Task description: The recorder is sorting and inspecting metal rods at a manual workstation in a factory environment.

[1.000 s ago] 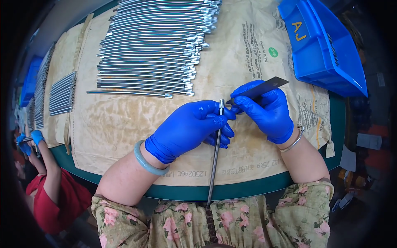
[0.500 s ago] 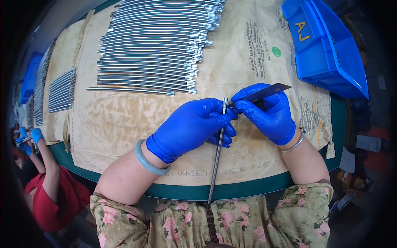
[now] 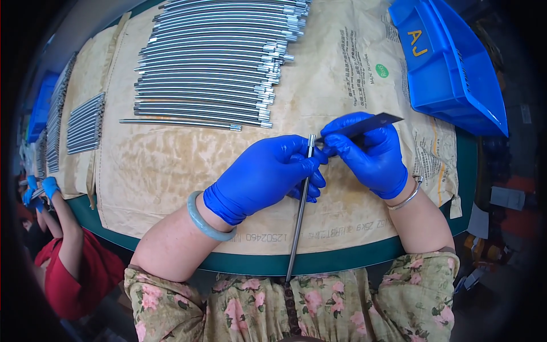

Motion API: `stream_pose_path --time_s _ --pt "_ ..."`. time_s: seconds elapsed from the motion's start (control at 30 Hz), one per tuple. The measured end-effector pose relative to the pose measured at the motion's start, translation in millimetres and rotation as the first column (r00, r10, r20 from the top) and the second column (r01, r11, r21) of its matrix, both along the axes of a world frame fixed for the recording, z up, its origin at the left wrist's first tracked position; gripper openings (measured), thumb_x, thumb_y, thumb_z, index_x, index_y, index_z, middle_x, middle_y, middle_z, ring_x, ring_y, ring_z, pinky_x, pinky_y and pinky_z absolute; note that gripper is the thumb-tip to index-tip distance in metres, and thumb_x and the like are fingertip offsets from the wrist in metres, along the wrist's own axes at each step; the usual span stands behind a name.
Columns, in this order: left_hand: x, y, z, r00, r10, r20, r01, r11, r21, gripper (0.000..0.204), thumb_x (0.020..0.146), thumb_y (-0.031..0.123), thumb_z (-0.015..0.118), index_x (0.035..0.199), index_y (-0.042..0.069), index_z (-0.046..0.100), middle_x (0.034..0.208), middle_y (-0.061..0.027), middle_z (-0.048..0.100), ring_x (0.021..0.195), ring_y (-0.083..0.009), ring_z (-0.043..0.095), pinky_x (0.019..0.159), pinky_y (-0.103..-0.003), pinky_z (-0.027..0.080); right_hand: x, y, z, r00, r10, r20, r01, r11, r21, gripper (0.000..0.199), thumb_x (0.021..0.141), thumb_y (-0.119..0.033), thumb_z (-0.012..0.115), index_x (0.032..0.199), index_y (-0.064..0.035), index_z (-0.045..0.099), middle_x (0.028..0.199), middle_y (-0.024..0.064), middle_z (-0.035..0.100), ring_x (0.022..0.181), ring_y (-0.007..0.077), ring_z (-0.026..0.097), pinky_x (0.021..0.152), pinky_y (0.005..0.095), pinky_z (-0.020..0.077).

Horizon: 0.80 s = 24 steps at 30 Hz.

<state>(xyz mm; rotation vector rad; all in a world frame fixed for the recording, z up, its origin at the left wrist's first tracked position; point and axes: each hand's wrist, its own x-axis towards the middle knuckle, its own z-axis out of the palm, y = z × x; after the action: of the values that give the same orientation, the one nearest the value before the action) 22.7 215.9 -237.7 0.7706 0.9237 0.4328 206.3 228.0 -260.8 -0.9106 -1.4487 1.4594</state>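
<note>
My left hand (image 3: 265,176), in a blue glove, is closed round a metal rod (image 3: 300,219) near its stepped, shiny top end. The rod slants down toward me, its lower end reaching my clothing past the table edge. In my right hand (image 3: 369,157), also gloved in blue, a thin dark flat blade (image 3: 373,124) is pinched between thumb and fingers. The blade's near end is beside the rod's tip; whether they touch I cannot tell. Beyond my hands lie many similar rods (image 3: 211,62) in a row, and a single rod (image 3: 179,123) rests nearest me.
Brown paper sacking (image 3: 154,188) covers the green table (image 3: 342,259). A blue plastic bin (image 3: 450,74) stands at the far right. Another bundle of rods (image 3: 85,124) lies at the left, where a co-worker in a red top (image 3: 80,273) handles something with blue-gloved hands.
The blade in my right hand has shifted slightly at the rod's tip. My left hand and the rod have barely moved. The co-worker's hands at the left have moved a little.
</note>
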Motion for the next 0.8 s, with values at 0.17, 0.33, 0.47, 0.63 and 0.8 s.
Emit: stream_pose_path --time_s 0.17,0.33,0.47,0.63,0.8 --pt "0.7 -0.4 2.6 1.0 0.001 -0.013 -0.002 1.0 -0.011 0.021 0.085 0.009 0.047 0.103 0.0 0.054 0.081 -0.0104 0.061 0.073 -0.0179 0.061 0.064 -0.025 0.049 -0.3 -0.6 -1.5 0.997 -0.069 0.027 0.068 0.997 0.042 0.011 0.078 0.003 0.056 0.088 0.0017 0.058 0.081 0.0078 0.06 0.069 0.0111 0.058 0.06 0.0215 0.0472" --pt "1.6 -1.8 3.6 1.0 0.0 -0.002 0.0 1.0 0.005 0.021 0.085 0.009 0.047 0.103 0.001 0.054 0.081 -0.01 0.061 0.073 -0.0171 0.061 0.064 -0.024 0.048 2.9 0.8 1.8 0.999 0.022 0.041 -0.023 0.999 0.039 0.014 0.079 0.003 0.055 0.093 0.0019 0.056 0.086 0.01 0.06 0.073 0.015 0.06 0.064 0.0251 0.0502" --pt "1.1 -2.7 5.4 1.0 -0.022 -0.012 0.022 1.0 0.02 0.021 0.085 0.011 0.048 0.103 0.001 0.054 0.081 -0.01 0.061 0.072 -0.0168 0.062 0.063 -0.024 0.048 0.3 -1.0 6.3 0.988 -0.109 0.111 0.114 0.993 -0.038 0.014 0.079 0.002 0.055 0.093 0.0017 0.056 0.085 0.0097 0.06 0.07 0.0146 0.059 0.062 0.0245 0.0494" --pt "-0.7 -2.7 8.4 1.0 -0.025 -0.004 0.025 0.999 0.021 0.023 0.086 0.014 0.048 0.104 0.0 0.053 0.081 -0.0109 0.061 0.072 -0.0181 0.062 0.063 -0.025 0.049 3.4 -1.8 7.0 0.998 -0.054 -0.032 0.052 0.998 -0.042 0.014 0.078 0.0 0.057 0.092 0.0009 0.057 0.081 0.0086 0.06 0.067 0.0126 0.058 0.058 0.0229 0.0469" --pt "-3.7 -4.0 5.4 0.998 0.037 0.046 -0.035 0.999 -0.04 0.025 0.087 0.016 0.048 0.105 0.0 0.051 0.08 -0.012 0.061 0.072 -0.0196 0.062 0.063 -0.026 0.05 2.7 -1.8 14.6 0.98 0.102 -0.171 -0.124 0.984 -0.125 0.011 0.074 0.001 0.061 0.085 0.0 0.058 0.077 0.0064 0.059 0.062 0.0105 0.056 0.054 0.0213 0.044"
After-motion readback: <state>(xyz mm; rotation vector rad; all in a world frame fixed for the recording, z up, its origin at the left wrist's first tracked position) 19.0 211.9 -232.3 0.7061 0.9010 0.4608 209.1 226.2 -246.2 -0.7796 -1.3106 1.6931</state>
